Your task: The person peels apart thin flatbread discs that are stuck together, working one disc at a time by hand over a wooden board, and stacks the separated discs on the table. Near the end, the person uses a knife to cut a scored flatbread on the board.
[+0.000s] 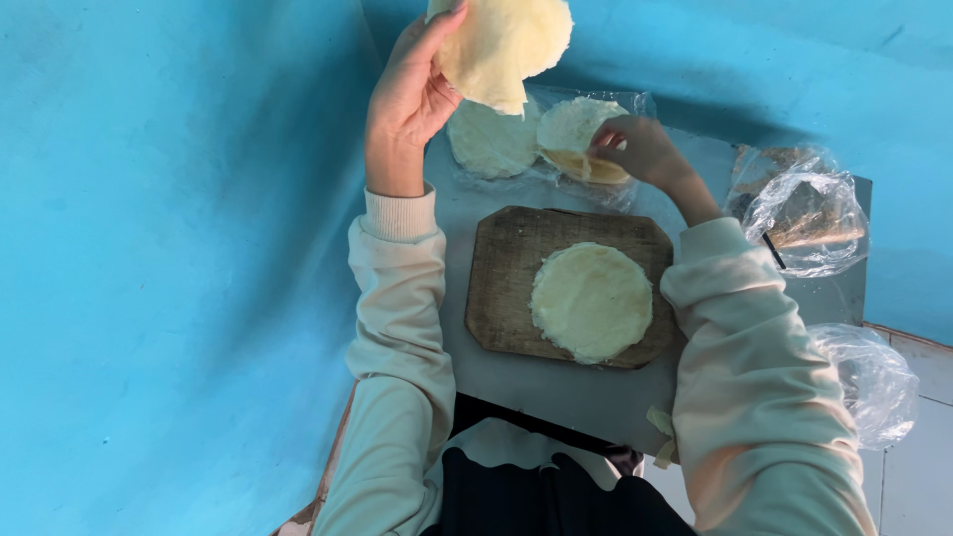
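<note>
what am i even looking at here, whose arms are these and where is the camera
There is one picture, taken by a camera worn on a person's head and looking down, so the two arms in cream sleeves are that person's own. The left hand holds up a thin, pale round flatbread by its edge. The right hand reaches to a stack of the same rounds lying on clear plastic wrap, with another round beside it. Nearer the person, a worn wooden board sits on a small grey table, with one more flat round lying on it. Crumpled clear plastic bags lie at the table's right side. The walls around are blue.
</note>
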